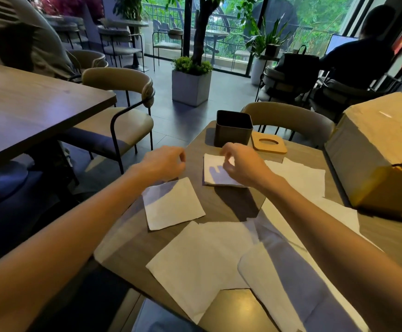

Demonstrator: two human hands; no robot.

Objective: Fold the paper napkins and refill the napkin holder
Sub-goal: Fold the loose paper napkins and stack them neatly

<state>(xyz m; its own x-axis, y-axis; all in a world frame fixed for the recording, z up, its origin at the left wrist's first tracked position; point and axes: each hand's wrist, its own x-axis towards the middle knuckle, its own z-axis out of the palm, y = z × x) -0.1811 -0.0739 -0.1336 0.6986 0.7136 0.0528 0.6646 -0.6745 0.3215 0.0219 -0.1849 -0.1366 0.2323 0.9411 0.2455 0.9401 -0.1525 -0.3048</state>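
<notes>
Head camera: the left hand is loosely curled, holding nothing. The right hand, likewise curled and empty, hovers over a folded napkin near the holder.

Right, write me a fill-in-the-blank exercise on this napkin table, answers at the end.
1. The wooden lid lies flat beside the dark napkin holder, so the holder's top is ___.
2. Of the left hand and the right hand, the one over the folded napkin nearest the holder is the ___.
3. The big box at the far right is made of ___.
Missing words: open; right; cardboard.
</notes>
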